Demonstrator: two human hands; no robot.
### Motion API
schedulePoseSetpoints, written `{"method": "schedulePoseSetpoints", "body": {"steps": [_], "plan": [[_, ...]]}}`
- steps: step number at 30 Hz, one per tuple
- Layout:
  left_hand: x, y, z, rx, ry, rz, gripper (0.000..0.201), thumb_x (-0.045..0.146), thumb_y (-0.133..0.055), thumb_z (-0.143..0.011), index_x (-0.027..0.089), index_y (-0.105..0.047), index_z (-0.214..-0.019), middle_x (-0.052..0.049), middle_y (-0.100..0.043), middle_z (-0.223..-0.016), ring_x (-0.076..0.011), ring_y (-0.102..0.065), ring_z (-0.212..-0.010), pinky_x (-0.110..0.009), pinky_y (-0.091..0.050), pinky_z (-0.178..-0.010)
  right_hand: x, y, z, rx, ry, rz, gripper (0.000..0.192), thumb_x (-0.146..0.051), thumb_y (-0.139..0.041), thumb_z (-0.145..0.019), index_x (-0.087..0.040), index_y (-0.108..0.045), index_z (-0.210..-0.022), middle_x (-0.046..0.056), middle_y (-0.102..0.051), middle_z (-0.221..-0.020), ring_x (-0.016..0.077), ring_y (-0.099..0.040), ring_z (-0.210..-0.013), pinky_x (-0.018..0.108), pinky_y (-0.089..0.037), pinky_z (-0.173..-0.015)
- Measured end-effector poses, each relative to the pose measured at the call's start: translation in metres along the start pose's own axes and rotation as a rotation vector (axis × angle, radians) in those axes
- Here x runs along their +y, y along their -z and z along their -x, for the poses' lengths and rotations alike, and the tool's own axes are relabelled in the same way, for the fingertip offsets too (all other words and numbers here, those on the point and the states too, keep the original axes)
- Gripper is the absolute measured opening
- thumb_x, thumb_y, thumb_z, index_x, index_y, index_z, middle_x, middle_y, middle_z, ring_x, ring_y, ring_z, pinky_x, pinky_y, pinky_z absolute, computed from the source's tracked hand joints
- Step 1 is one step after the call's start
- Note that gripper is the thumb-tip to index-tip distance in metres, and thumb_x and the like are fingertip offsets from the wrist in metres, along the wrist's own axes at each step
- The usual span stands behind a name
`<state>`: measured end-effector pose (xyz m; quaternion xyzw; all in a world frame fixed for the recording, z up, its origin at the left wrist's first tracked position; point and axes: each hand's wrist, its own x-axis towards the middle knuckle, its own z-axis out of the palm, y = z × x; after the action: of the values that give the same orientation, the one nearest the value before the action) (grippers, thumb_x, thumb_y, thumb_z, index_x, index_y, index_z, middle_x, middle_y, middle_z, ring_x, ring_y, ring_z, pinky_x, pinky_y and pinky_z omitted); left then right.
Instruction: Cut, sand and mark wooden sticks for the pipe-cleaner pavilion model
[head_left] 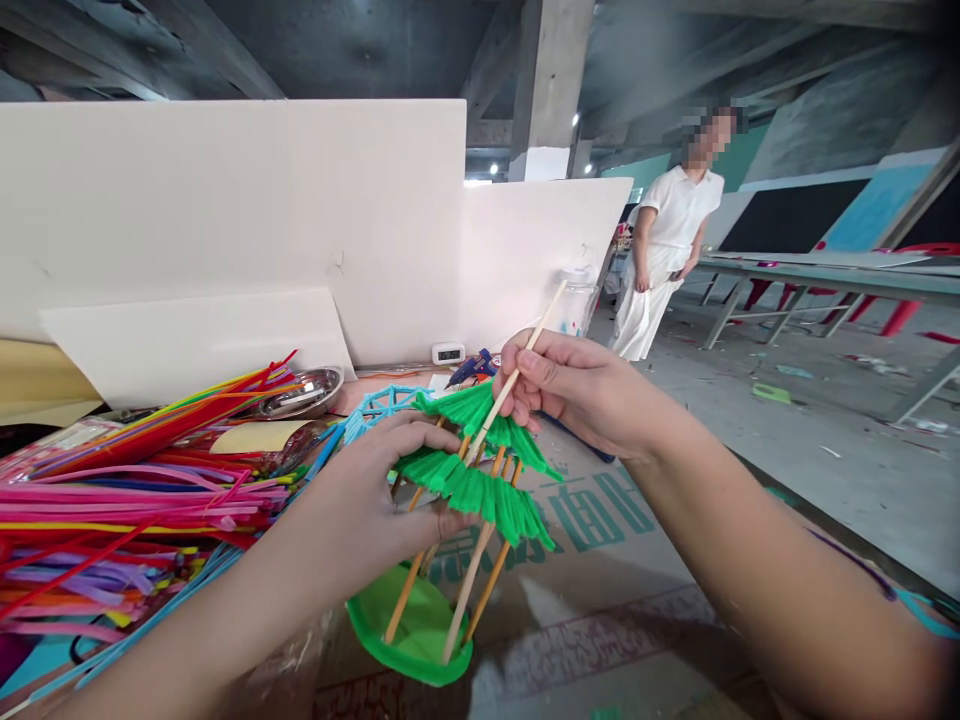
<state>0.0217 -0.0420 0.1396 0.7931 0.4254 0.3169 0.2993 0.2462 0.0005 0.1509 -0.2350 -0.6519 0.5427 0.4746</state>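
A small model pavilion [499,500] with two tiers of green fuzzy roofing stands on thin wooden posts over a green round base [409,655]. My left hand [375,490] grips the lower roof from the left, thumb in front and fingers behind. Between the thumb and fingers of my right hand [574,385] is a thin wooden stick [501,400], slanting down to the left. Its lower end reaches the gap between the two roof tiers; whether it touches a post, I cannot tell.
Bundles of coloured pipe cleaners [135,500] lie at left near a metal bowl [304,390]. Behind the model are a light-blue lattice piece [386,402], a blue glue gun [472,368], a small digital clock [448,353] and a clear jar [576,300]. A person in white [667,240] stands beyond.
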Motion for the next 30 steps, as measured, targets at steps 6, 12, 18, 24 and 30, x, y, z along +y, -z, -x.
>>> {"method": "schedulePoseSetpoints", "body": {"steps": [6,12,18,24,30], "plan": [[-0.008,0.0,-0.003,-0.009,-0.003,-0.086,0.029,0.036,-0.075,-0.073,0.027,-0.067,-0.1,0.003,-0.065,-0.108,-0.0202,-0.061,-0.098,-0.032,-0.046,-0.09,0.013,0.008,-0.009,-0.009,-0.062,-0.011,0.025,-0.037,-0.072,-0.085,-0.015,-0.059,-0.082,0.003,-0.068,-0.068,0.0092,-0.057,-0.054,0.019,-0.045,-0.048],[-0.009,0.003,-0.005,-0.05,0.022,-0.095,0.027,0.045,-0.072,-0.077,0.031,-0.069,-0.099,0.006,-0.068,-0.094,-0.0175,-0.062,-0.083,-0.029,-0.048,-0.08,0.024,0.014,-0.015,-0.006,-0.114,-0.06,0.025,-0.034,-0.076,-0.082,-0.014,-0.061,-0.084,0.002,-0.068,-0.07,0.0082,-0.058,-0.053,0.017,-0.047,-0.046],[-0.012,0.004,-0.004,-0.031,-0.013,-0.133,0.027,0.049,-0.069,-0.079,0.033,-0.07,-0.101,0.005,-0.07,-0.1,-0.0196,-0.064,-0.089,-0.029,-0.049,-0.077,0.032,0.018,-0.02,-0.049,-0.147,-0.121,0.022,-0.031,-0.074,-0.084,-0.013,-0.062,-0.083,0.003,-0.069,-0.072,0.0075,-0.061,-0.053,0.015,-0.05,-0.048],[-0.019,0.0,-0.002,-0.022,-0.099,-0.184,0.024,0.046,-0.069,-0.08,0.035,-0.07,-0.102,0.004,-0.068,-0.109,-0.0226,-0.062,-0.101,-0.034,-0.05,-0.085,0.032,0.016,-0.02,-0.088,-0.162,-0.132,0.022,-0.031,-0.074,-0.085,-0.015,-0.059,-0.083,0.001,-0.068,-0.07,0.007,-0.062,-0.053,0.014,-0.05,-0.048],[-0.023,-0.007,0.0,0.025,-0.176,-0.265,0.028,0.046,-0.068,-0.082,0.034,-0.066,-0.107,0.002,-0.064,-0.114,-0.0237,-0.06,-0.104,-0.038,-0.05,-0.088,0.03,0.017,-0.019,-0.086,-0.119,-0.055,0.023,-0.034,-0.072,-0.087,-0.016,-0.057,-0.085,0.0,-0.066,-0.072,0.0075,-0.061,-0.055,0.016,-0.049,-0.05]]}}
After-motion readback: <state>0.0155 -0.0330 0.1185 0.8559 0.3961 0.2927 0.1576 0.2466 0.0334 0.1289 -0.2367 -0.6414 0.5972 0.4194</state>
